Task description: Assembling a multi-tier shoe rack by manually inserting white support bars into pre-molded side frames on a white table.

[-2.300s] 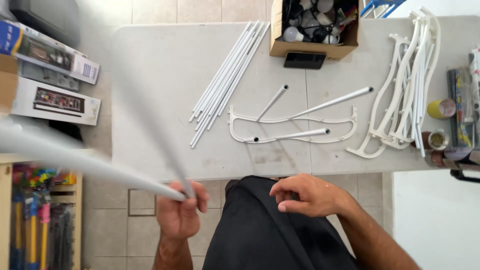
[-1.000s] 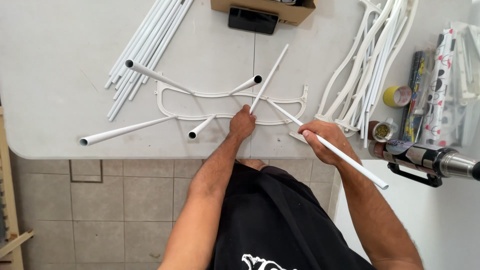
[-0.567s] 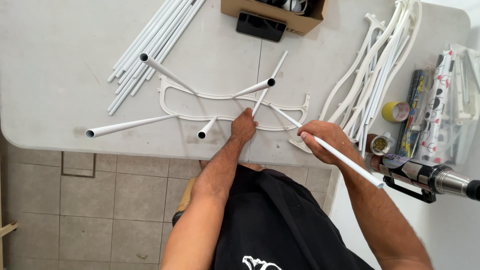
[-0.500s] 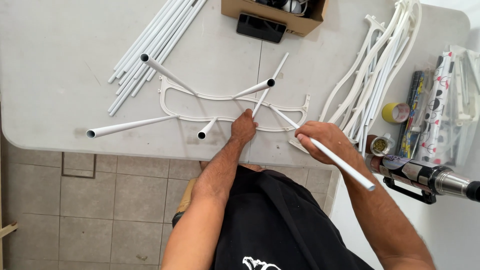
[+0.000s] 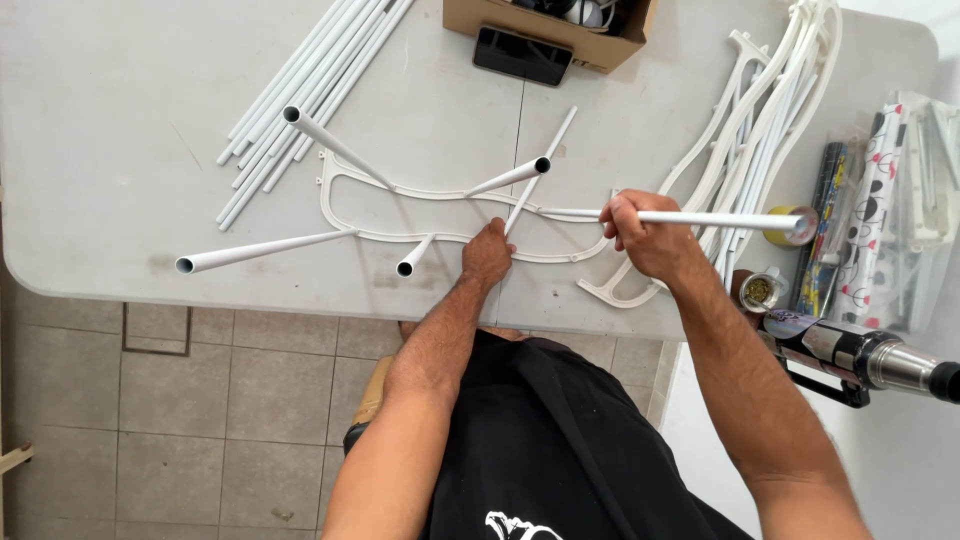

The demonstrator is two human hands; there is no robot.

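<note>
A white curved plastic frame (image 5: 345, 200) lies on the grey table (image 5: 120, 130) with several white tubes standing up out of it. My left hand (image 5: 487, 254) presses down on the frame's near edge by a thin white rod (image 5: 540, 170). My right hand (image 5: 645, 235) grips a white tube (image 5: 720, 218) held level, its left end at the frame's right side and its open end pointing right.
A bundle of loose white tubes (image 5: 310, 90) lies at the back left. A cardboard box (image 5: 545, 25) with a black phone (image 5: 522, 55) stands at the back. More white frames (image 5: 770, 120), tape rolls (image 5: 800, 222), wrapped rolls (image 5: 885, 210) and a power tool (image 5: 860, 355) are at the right.
My right hand has swung the white tube from slanting down toward me to level, pointing right. My left hand stays on the frame. The camera has shifted slightly.
</note>
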